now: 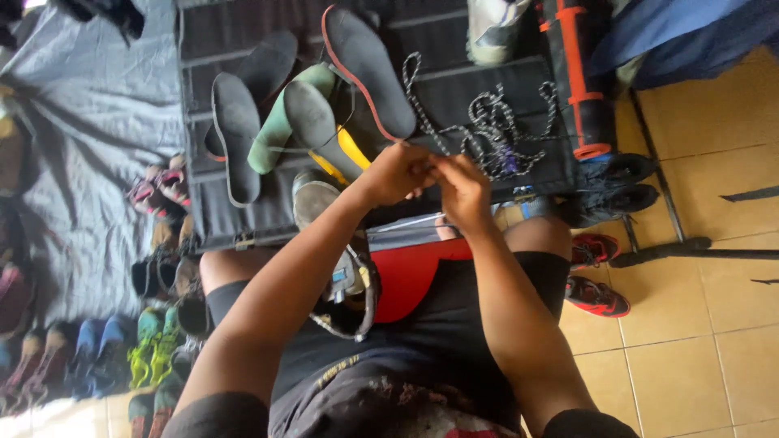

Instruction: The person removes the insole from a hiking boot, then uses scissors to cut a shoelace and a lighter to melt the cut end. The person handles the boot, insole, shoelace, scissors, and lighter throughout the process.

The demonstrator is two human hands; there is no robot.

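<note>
My left hand (396, 174) and my right hand (461, 188) meet in front of me, both pinching a black-and-white speckled shoelace (418, 105). The lace runs up from my fingers and across to a tangled pile of the same laces (497, 128) on a black mat (487, 81). A grey shoe (315, 199) rests on my lap beneath my left forearm, its opening towards me. Part of the lace is hidden between my fingers.
Several loose insoles (237, 134), dark, green and red-edged, lie on the mat to the left. Black shoes (618, 185) and red shoes (596, 276) sit on the tiled floor (714, 341) at right. Rows of colourful shoes (154, 341) line a grey tarp (97, 122) at left.
</note>
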